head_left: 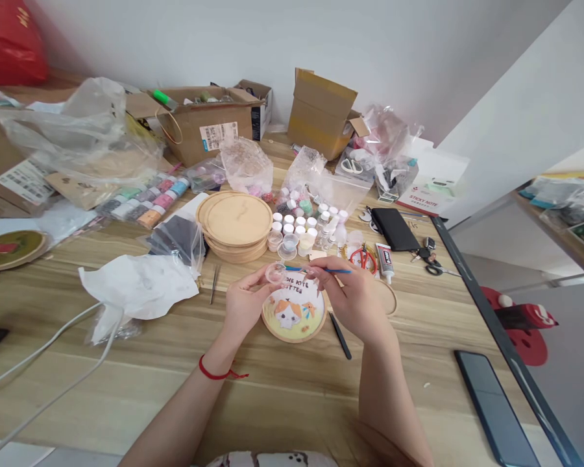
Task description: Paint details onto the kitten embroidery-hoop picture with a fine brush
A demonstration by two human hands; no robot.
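Observation:
My left hand point(246, 301) pinches a small clear round cup point(275, 273) over the upper left edge of a round wooden-framed kitten picture point(294, 311). In my right hand point(348, 295) is a thin blue stick point(294, 268), its left end close to the cup; whether it ends in bristles is too small to tell. The picture lies flat on the table, showing an orange and white kitten under dark lettering, partly covered by my fingers. Black tweezers point(339, 335) lie to its right, and metal tweezers point(215, 284) to its left.
Stacked wooden discs point(233, 220) and several white-capped jars point(299, 224) stand beyond my hands. Red-handled pliers point(365, 259) and a glue tube point(385, 261) are at right. A phone point(494, 405) lies near the right edge. White cables point(73, 389) cross the left side.

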